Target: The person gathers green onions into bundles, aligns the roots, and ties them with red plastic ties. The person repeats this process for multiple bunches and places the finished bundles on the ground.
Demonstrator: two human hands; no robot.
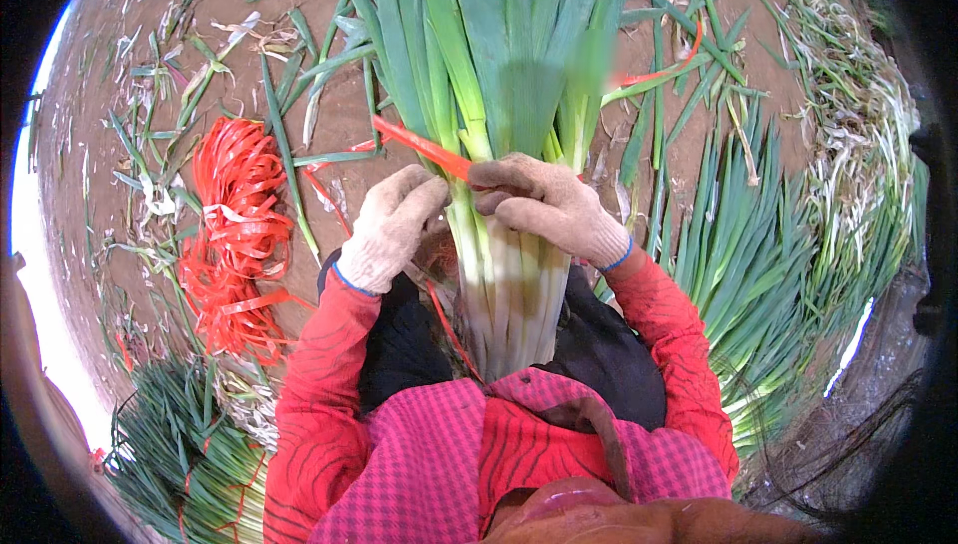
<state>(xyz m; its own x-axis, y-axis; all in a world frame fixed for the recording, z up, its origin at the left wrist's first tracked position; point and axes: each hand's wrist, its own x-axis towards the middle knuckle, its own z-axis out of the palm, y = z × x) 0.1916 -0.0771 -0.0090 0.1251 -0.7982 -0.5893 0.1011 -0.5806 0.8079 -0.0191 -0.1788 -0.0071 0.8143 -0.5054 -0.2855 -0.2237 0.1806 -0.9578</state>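
A large bundle of long green onions [516, 274] stands between the knees, white stalks towards the body and green leaves spreading away. My right hand [550, 203], in a white knitted glove with a blue cuff edge, lies across the bundle where white turns to green. Its thumb and fingers pinch a flat red plastic strap [423, 147], whose loose end points up and left. My left hand [397, 222], gloved alike, is at the bundle's left edge with fingers curled near the stalks; whether it grips a strand is hidden. A thin red strand runs below it towards the lap.
A tangled hank of red plastic strapping [239, 229] lies on the soil at left. Tied green onion bundles [217, 469] are at lower left. Loose green onions [741, 244] lie at right, beside a heap of trimmed leaves and roots [846, 95]. Cut leaves litter the ground.
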